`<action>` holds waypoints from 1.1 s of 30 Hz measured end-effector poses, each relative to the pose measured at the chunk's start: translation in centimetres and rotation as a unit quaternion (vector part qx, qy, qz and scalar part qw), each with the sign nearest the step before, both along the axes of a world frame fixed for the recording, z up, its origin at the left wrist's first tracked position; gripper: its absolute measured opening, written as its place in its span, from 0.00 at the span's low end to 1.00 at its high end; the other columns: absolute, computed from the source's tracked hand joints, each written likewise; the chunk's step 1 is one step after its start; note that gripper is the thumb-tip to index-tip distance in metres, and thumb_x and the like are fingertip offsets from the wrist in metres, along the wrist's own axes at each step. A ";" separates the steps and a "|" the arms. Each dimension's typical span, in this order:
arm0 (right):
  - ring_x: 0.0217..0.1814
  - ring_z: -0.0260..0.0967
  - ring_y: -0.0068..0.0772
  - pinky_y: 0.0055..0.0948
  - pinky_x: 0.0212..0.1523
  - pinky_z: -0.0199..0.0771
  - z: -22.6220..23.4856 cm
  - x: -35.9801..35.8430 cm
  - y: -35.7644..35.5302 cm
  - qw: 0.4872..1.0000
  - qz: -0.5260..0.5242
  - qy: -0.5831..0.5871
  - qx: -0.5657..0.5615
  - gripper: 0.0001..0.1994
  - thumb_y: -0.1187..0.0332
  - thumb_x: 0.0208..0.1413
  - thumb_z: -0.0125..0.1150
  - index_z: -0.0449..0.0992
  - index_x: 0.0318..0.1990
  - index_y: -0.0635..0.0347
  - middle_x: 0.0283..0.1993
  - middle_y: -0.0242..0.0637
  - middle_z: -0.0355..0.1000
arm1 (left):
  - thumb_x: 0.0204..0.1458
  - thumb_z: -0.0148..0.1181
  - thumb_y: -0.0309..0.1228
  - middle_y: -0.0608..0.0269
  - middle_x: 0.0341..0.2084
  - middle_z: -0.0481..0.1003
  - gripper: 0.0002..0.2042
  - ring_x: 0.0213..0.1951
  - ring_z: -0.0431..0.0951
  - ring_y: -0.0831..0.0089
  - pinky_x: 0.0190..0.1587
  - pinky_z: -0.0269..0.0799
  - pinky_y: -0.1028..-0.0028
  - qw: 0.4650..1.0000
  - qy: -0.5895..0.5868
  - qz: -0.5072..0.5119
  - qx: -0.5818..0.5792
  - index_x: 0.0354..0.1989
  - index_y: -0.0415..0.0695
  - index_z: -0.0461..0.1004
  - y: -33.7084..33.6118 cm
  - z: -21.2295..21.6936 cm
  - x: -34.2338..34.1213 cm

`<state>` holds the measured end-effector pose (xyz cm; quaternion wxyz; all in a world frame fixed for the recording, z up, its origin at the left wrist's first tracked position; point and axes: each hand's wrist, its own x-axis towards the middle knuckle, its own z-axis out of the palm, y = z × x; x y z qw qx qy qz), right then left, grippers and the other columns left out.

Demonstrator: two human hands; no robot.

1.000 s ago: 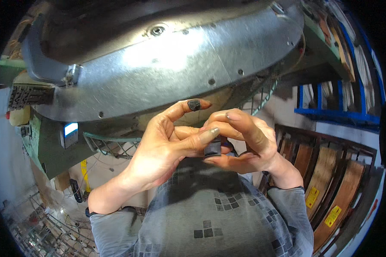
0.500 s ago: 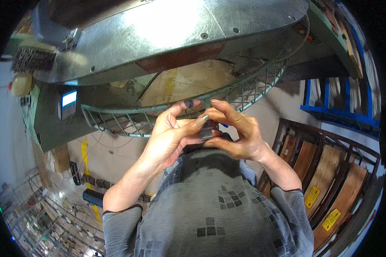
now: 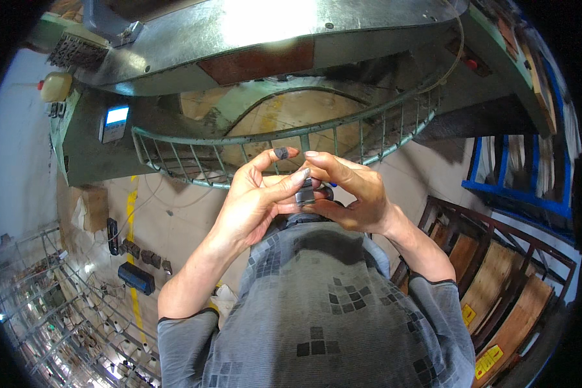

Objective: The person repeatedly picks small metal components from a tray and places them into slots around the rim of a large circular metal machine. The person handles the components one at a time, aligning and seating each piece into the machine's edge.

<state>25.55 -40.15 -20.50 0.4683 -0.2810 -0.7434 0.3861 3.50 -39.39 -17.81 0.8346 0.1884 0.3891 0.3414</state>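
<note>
A small grey, ribbed, metallic-looking piece [image 3: 304, 194] is held in front of my body at chest height; its exact kind is hard to make out. My left hand [image 3: 246, 204] pinches it, thumb on top and fingers beneath. A dark wrap or band [image 3: 281, 153] circles the raised left index finger. From the other side my right hand [image 3: 362, 197] grips the same piece, its thumb at the lower edge and its index finger stretched over toward the left fingertips. The right hand's other fingers are partly hidden behind the piece.
Ahead is a green machine with a shiny metal top [image 3: 174, 45], and below it a curved green rail [image 3: 265, 138]. A small lit display [image 3: 116, 123] hangs at left. A dark metal rack with wooden boards [image 3: 498, 278] and a blue rack [image 3: 517, 194] stand at right; wire racks [image 3: 64, 310] lower left.
The view has tilted, so the machine sits higher in it and more floor shows at left. Both hands stay on the small metallic piece, with its face turned slightly.
</note>
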 end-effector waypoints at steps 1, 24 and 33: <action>0.37 0.76 0.31 0.32 0.38 0.81 0.0 0.0 0.0 1.000 -0.004 0.005 0.012 0.42 0.82 0.46 0.74 0.66 0.73 0.62 0.46 0.42 0.78 | 0.64 0.64 0.23 0.39 0.46 0.82 0.25 0.47 0.87 0.57 0.51 0.86 0.60 1.000 0.002 0.006 0.003 0.66 0.35 0.60 -0.2 0.1 0.2; 0.46 0.82 0.40 0.36 0.47 0.83 -1.0 0.5 -0.5 0.996 -0.009 0.028 0.086 0.41 0.77 0.48 0.78 0.65 0.72 0.66 0.52 0.51 0.81 | 0.65 0.61 0.22 0.41 0.47 0.81 0.22 0.49 0.86 0.56 0.49 0.89 0.60 1.000 0.012 0.015 0.024 0.66 0.35 0.63 -1.6 1.0 0.4; 0.52 0.83 0.46 0.41 0.53 0.82 -0.8 1.3 0.1 0.996 -0.038 -0.006 0.082 0.45 0.74 0.49 0.80 0.59 0.74 0.67 0.50 0.50 0.83 | 0.68 0.59 0.29 0.45 0.45 0.82 0.19 0.44 0.87 0.62 0.48 0.89 0.63 0.999 0.019 0.010 0.027 0.63 0.37 0.65 -1.4 0.0 -0.1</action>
